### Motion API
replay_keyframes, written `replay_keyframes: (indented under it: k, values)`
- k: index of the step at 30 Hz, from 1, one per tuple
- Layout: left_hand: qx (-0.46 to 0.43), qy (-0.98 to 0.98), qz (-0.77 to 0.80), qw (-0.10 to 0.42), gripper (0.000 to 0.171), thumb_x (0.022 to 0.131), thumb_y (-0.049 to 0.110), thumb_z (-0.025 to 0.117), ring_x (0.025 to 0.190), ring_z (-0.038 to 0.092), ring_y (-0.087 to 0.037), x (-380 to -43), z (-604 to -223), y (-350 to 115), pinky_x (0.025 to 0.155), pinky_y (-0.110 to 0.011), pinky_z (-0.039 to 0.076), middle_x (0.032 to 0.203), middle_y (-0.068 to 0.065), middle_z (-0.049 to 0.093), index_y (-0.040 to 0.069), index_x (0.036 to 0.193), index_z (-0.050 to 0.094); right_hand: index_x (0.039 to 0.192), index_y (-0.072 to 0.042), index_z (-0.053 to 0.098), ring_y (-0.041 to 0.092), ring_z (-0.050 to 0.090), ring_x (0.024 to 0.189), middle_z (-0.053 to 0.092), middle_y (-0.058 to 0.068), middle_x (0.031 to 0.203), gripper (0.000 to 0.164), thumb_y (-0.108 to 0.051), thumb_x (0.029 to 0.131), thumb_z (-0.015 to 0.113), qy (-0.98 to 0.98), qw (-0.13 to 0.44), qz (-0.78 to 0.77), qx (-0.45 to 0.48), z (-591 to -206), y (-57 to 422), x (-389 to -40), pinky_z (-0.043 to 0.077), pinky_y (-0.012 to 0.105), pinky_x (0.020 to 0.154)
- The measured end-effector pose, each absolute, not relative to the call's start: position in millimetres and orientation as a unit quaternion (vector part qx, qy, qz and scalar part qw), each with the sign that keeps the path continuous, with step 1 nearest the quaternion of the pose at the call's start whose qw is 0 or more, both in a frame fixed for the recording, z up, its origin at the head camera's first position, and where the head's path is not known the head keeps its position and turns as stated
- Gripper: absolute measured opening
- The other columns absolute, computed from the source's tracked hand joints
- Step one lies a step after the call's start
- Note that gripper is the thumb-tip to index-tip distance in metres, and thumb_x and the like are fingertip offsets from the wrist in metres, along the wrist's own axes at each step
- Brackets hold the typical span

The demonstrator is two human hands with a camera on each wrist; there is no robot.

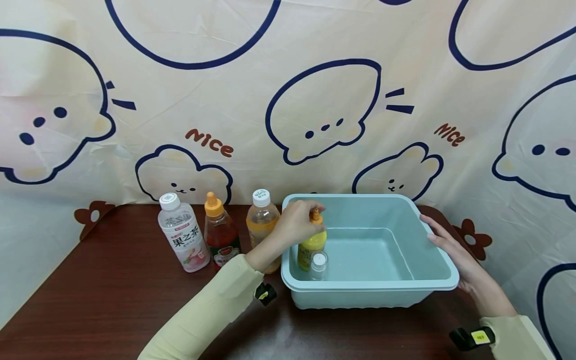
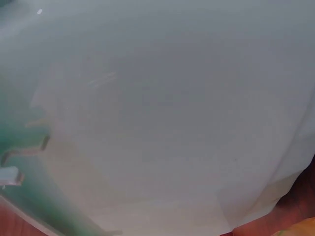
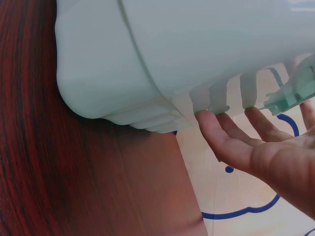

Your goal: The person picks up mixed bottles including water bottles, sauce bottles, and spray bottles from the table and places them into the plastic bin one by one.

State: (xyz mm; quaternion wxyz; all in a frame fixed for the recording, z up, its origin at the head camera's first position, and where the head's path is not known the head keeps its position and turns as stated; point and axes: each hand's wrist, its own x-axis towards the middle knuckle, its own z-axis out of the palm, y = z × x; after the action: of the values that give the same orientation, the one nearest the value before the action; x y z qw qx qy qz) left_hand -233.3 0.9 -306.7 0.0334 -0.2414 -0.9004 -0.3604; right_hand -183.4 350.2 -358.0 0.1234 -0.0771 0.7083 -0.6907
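Over the left end of a pale blue-green plastic basin [image 1: 360, 286], my left hand [image 1: 297, 220] pinches the orange nozzle cap of a yellow squeeze bottle [image 1: 313, 243]. The bottle stands upright inside, and my fingers partly hide its cap. Just in front of it, also in the basin, is a small clear jar [image 1: 318, 267] with a white lid. My right hand [image 1: 454, 250] rests at the basin's right rim. In the right wrist view, its extended fingers [image 3: 211, 130] touch the basin's outer side with their tips. The left wrist view is filled by the basin's pale wall [image 2: 162, 108].
Left of the basin stand a clear drink bottle [image 1: 186, 240] with a white cap, a red sauce bottle [image 1: 222, 240] with an orange nozzle, and an amber bottle [image 1: 261, 225] partly behind my left wrist. A patterned cloth [image 1: 324, 30] hangs behind the dark wooden table [image 1: 90, 300].
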Motion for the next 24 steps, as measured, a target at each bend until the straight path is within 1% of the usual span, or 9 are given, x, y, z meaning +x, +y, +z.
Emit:
replay_keyframes:
  k: [3, 9, 18, 24]
  values:
    - [-0.244, -0.897, -0.365, 0.041, 0.036, 0.075, 0.013, 0.074, 0.091, 0.060, -0.015, -233.3, -305.9, 0.5, 0.078, -0.027, 0.051, 0.105, -0.007, 0.066, 0.005, 0.109, 0.065, 0.143, -0.039, 0.014, 0.016, 0.061, 0.097, 0.045, -0.016, 0.123, 0.051, -0.024, 0.099, 0.034, 0.707, 0.124, -0.692, -0.078, -357.8, 350.4, -183.4, 0.049, 0.053, 0.073]
    - [-0.239, -0.893, -0.381, 0.039, 0.037, 0.076, 0.016, 0.073, 0.091, 0.060, -0.015, -232.2, -302.7, -1.0, 0.078, -0.027, 0.051, 0.107, -0.007, 0.065, 0.006, 0.111, 0.064, 0.142, -0.040, 0.015, 0.015, 0.061, 0.097, 0.045, -0.016, 0.122, 0.050, -0.024, 0.098, 0.034, 0.709, 0.122, -0.689, -0.079, -357.0, 349.9, -183.0, 0.049, 0.052, 0.073]
    - [-0.220, -0.886, -0.405, 0.045, 0.036, 0.076, 0.014, 0.074, 0.099, 0.061, -0.019, -227.8, -295.3, -2.6, 0.085, -0.032, 0.050, 0.107, -0.006, 0.066, 0.007, 0.110, 0.064, 0.144, -0.037, 0.011, 0.015, 0.061, 0.098, 0.045, -0.016, 0.123, 0.053, -0.023, 0.099, 0.033, 0.703, 0.124, -0.695, -0.086, -356.3, 350.1, -182.3, 0.049, 0.052, 0.073]
    - [-0.217, -0.878, -0.424, 0.037, 0.035, 0.077, 0.014, 0.073, 0.101, 0.061, -0.020, -225.7, -292.4, -4.9, 0.085, -0.032, 0.050, 0.108, -0.007, 0.065, 0.008, 0.110, 0.064, 0.143, -0.039, 0.014, 0.015, 0.061, 0.098, 0.045, -0.016, 0.123, 0.051, -0.022, 0.099, 0.032, 0.700, 0.126, -0.697, -0.094, -356.6, 350.7, -182.3, 0.049, 0.052, 0.073]
